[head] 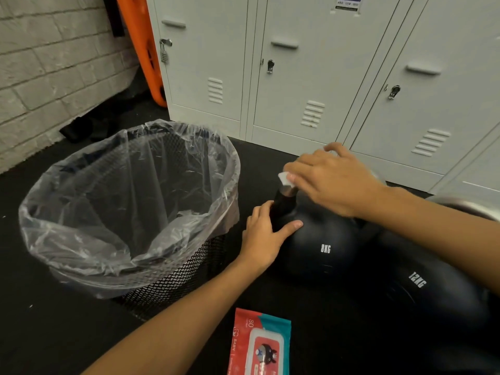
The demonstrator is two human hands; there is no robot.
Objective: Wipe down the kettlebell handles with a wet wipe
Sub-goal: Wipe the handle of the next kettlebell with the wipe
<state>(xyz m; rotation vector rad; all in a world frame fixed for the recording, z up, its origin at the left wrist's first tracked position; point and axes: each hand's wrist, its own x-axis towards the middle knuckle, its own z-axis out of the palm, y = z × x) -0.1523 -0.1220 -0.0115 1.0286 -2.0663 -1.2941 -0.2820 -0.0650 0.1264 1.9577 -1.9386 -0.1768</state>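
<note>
A black 8 kg kettlebell [322, 247] stands on the dark floor, with a black 12 kg kettlebell [422, 290] right beside it. My right hand [332, 180] lies over the top of the 8 kg bell's handle and presses a white wet wipe [284, 178] against it; only a corner of the wipe shows. My left hand [266, 238] grips the left post of that handle [282, 204] where it meets the ball, thumb across the front. The 12 kg bell's handle is hidden behind my right forearm.
A black mesh waste bin [173, 282] lined with a clear plastic bag [130, 207] stands just left of the kettlebells. A red and teal pack of wet wipes [259, 345] lies on the floor near me. White lockers [311, 77] close off the back, a brick wall [54, 77] the left.
</note>
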